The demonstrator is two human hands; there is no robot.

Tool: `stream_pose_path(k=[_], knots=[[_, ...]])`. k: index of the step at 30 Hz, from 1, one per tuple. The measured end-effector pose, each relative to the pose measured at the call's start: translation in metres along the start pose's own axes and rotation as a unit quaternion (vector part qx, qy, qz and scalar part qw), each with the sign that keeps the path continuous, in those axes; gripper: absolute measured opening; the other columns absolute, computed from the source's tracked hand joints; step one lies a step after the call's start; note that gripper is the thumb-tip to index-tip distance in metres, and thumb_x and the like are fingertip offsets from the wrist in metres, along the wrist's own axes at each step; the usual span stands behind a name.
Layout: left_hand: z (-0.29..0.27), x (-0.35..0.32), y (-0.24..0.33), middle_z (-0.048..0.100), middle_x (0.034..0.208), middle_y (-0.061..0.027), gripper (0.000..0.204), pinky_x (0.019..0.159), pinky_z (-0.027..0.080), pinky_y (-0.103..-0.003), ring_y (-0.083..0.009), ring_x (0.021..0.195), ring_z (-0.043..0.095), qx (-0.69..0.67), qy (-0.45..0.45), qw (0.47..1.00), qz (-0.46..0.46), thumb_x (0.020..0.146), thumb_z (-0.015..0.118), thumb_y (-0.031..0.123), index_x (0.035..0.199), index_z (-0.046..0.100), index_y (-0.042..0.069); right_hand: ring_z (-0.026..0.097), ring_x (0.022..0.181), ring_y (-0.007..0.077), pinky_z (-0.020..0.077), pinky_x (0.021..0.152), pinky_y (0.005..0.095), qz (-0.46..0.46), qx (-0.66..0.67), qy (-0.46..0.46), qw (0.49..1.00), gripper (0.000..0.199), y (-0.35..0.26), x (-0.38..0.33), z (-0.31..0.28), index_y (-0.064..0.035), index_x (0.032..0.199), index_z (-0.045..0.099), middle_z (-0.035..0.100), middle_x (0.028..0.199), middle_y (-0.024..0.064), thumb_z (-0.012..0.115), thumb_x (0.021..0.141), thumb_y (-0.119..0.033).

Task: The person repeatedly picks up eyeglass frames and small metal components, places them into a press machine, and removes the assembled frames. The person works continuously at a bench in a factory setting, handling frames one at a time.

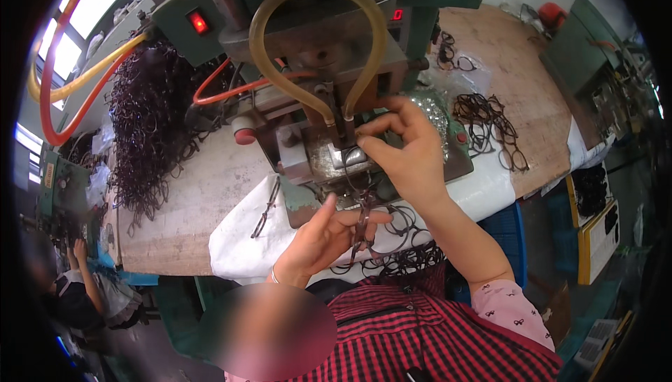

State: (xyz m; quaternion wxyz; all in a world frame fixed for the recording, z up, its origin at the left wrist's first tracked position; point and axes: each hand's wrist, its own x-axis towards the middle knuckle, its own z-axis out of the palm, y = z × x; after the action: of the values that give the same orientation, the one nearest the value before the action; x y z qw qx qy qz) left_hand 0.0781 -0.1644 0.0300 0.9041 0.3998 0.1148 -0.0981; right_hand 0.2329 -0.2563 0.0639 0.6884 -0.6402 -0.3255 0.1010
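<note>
My left hand (pixel 320 236) is below the machine's metal fixture (pixel 348 158), its fingers curled around dark brown eyeglass frames (pixel 363 217) that hang at its fingertips. At the fixture, my right hand (pixel 411 145) is closed in a pinch, thumb and index finger together beside the press head. What lies between those fingertips is too small to make out. A thin dark rim hangs down from the fixture's front toward the left hand. More dark eyeglass frames (pixel 406 259) lie at the table's front edge, near my lap.
The green press (pixel 322 53) carries a looped yellowish hose (pixel 381 14) and a red button (pixel 244 135). A large heap of dark frames (pixel 143 123) stands at left, a smaller pile (pixel 490 126) at right. A blue crate (pixel 505 238) is below the table; another person (pixel 77 284) sits far left.
</note>
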Motion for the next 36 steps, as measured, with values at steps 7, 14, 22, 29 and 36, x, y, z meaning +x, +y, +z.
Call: stream_pose_path(k=[7,14,22,29,36], knots=[[-0.028,-0.024,-0.014,0.063,0.097,-0.0126,0.027,0.076,0.049,-0.03,-0.0189,0.086,0.058,0.002,-0.012,0.991,0.133,0.09,0.064,0.02,0.099,0.065,-0.006,0.06,0.087,0.0103,0.0468,0.077,0.0232,0.081,0.207,-0.023,0.975,0.047,-0.013,-0.001,0.021,0.003,0.121,0.049,0.065,0.089,0.0053,0.068,0.078,0.001],[0.017,-0.05,0.033,0.068,0.091,-0.0161,0.011,0.077,0.056,-0.038,-0.0287,0.076,0.069,0.398,0.048,0.778,0.484,0.078,0.068,0.01,0.085,0.062,0.002,0.06,0.106,0.0153,0.0427,0.098,0.0309,-0.022,0.061,-0.089,0.994,0.05,-0.02,-0.022,-0.011,-0.0013,0.128,0.053,0.067,0.112,0.0087,0.068,0.081,-0.006],[0.003,0.022,0.054,0.067,0.108,-0.0188,0.023,0.086,0.055,-0.047,-0.0375,0.099,0.066,0.646,-0.064,0.478,0.592,0.077,0.067,0.005,0.098,0.059,0.001,0.051,0.119,0.037,0.042,0.097,0.0443,-0.108,-0.509,0.067,0.851,0.016,0.081,-0.015,-0.081,-0.0026,0.087,0.066,0.062,0.115,0.0158,0.07,0.073,-0.008],[-0.017,0.006,0.044,0.066,0.115,-0.0134,0.021,0.081,0.056,-0.038,-0.0188,0.063,0.055,0.687,0.022,0.373,0.624,0.079,0.067,0.01,0.099,0.063,0.006,0.061,0.087,0.0298,0.0465,0.08,0.0384,-0.084,-0.367,0.073,0.924,0.018,0.105,0.006,-0.077,0.0001,0.092,0.064,0.064,0.092,0.0153,0.068,0.078,-0.01],[0.001,0.012,0.022,0.063,0.113,-0.0142,0.025,0.094,0.049,-0.047,-0.0284,0.082,0.06,0.632,0.046,0.443,0.633,0.082,0.063,0.015,0.105,0.061,0.004,0.06,0.091,0.0159,0.0468,0.084,0.029,-0.002,-0.272,0.078,0.959,0.02,0.112,-0.006,-0.112,0.0036,0.104,0.064,0.067,0.097,0.0101,0.06,0.093,-0.013]])
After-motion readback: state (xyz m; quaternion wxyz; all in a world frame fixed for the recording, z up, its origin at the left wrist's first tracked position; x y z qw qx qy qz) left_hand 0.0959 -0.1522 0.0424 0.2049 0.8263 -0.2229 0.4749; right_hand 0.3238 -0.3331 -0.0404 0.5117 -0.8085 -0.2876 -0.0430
